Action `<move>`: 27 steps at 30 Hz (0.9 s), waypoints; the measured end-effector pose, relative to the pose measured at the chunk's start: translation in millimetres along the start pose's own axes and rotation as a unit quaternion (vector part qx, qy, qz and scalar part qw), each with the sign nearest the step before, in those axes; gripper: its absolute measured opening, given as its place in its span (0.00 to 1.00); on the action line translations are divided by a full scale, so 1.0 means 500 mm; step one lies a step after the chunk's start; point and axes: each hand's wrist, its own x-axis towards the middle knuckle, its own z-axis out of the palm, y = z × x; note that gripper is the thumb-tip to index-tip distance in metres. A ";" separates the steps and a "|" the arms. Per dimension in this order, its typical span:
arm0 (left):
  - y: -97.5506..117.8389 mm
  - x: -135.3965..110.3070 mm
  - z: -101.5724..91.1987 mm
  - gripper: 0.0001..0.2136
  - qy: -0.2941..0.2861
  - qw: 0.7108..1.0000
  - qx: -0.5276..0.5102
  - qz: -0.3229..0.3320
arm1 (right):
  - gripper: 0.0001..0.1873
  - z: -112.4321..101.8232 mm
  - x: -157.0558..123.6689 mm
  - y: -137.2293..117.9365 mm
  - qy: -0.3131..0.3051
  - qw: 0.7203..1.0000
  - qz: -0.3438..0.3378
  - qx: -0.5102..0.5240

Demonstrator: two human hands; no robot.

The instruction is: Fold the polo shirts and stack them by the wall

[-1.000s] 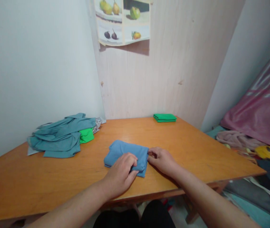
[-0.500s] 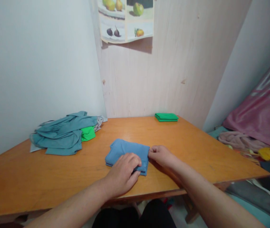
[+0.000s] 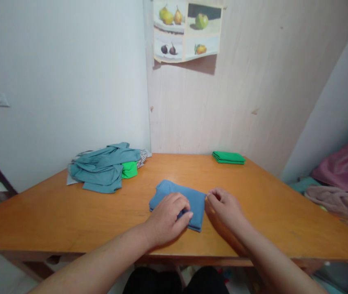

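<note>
The blue cloth (image 3: 196,202) is laid flat, folded in layers, on the near middle of the table (image 3: 106,220), between the two hands. Its long axis is set across the table, from left to right, and is slightly slanted: the left end is pointed a little toward the wall (image 3: 201,110), the right end a little toward the person. Its short right edge is turned to the right hand (image 3: 227,208), and its near long side is partly covered by the left hand (image 3: 169,216).

The left hand is rested on the cloth, half curled, with a small gap left between thumb and fingers; whether any fabric is gripped there cannot be told. The right hand is placed at the far right corner, its fingers bent and its thumb and forefinger brought nearly together; whether the corner is pinched or only touched cannot be told.

At the far left a loose pile (image 3: 100,167) is heaped, mostly grey-green. At the far right a green cloth (image 3: 228,157) is set, neatly folded, its long axis also laid crosswise.
</note>
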 end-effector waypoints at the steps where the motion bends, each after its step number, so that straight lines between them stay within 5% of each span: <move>1: -0.009 0.008 -0.009 0.07 0.015 1.000 0.008 -0.006 | 0.17 -0.005 -0.003 -0.014 0.023 1.000 -0.009 -0.005; 5: -0.056 0.048 -0.033 0.13 0.042 0.996 0.073 -0.032 | 0.24 0.000 -0.016 -0.088 0.036 0.995 -0.085 -0.041; 9: -0.097 0.060 -0.020 0.17 -0.037 0.985 0.165 -0.024 | 0.34 0.033 -0.031 -0.136 -0.037 0.984 -0.107 -0.139; 17: -0.122 0.020 0.015 0.26 -0.114 0.970 0.200 -0.074 | 0.41 0.081 -0.057 -0.105 -0.121 0.967 -0.062 -0.214; 27: -0.082 0.034 0.028 0.31 -0.139 0.953 0.204 -0.176 | 0.41 0.050 -0.032 -0.075 -0.180 0.956 -0.091 -0.211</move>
